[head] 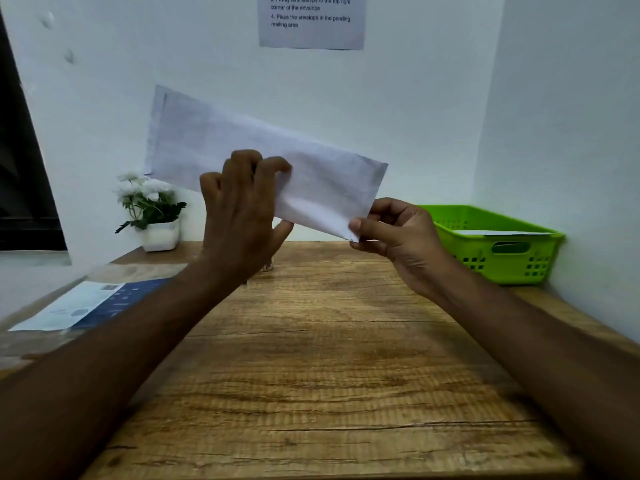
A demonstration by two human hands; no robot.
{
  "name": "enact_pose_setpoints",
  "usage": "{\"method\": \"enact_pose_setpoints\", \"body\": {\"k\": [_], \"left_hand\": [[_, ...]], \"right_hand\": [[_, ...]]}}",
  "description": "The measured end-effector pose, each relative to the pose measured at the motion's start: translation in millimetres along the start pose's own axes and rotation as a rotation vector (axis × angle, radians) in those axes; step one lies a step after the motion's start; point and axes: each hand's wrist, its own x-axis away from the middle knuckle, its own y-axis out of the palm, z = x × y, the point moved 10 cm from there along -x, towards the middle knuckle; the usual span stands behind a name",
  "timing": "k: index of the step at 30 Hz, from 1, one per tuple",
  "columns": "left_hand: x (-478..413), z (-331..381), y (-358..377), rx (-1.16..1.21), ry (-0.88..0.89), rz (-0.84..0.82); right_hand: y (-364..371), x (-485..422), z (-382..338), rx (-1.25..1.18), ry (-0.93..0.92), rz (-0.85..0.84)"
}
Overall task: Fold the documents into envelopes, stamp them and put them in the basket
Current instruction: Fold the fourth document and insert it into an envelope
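A long white envelope [214, 147] is held up in the air above the wooden table [311, 358], tilted with its left end high. My left hand [242, 209] grips its lower middle, fingers curled over the front and thumb underneath. My right hand [398, 233] pinches the lower right corner between thumb and forefinger. A green plastic basket [512, 258] stands at the back right of the table with at least one white envelope [502, 232] lying in it. More printed documents [86, 303] lie at the left edge.
A small white pot of white flowers [152, 209] stands at the back left against the wall. A printed instruction sheet [311, 22] hangs on the wall above. A small object behind my left hand on the table is mostly hidden.
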Motion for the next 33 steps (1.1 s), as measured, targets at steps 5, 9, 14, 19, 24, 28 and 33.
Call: {"method": "enact_pose_setpoints", "body": {"k": [5,9,14,19,24,28,33], "left_hand": [[11,10,21,0.132,0.002,-0.128],[18,37,36,0.41,0.121,-0.303],[33,54,46,0.925,-0.016,-0.472],[36,48,47,1.341,-0.33,-0.381],[42,18,53,1.394,-0.699,-0.166],[45,5,66,1.446,-0.802,-0.201],[48,-10,82,1.458,-0.844,-0.343]], "right_hand": [[1,3,-5,0.047,-0.1,0.078],[0,13,-30,0.364,-0.372,0.187],[26,32,-45,0.695,-0.653,0.11],[44,36,-39,0.82,-0.737,-0.032],[54,46,-45,1.152,-0.913,0.023],[63,47,-39,1.215,-0.918,-0.038],[58,39,-28,1.222,-0.822,-0.081]]}}
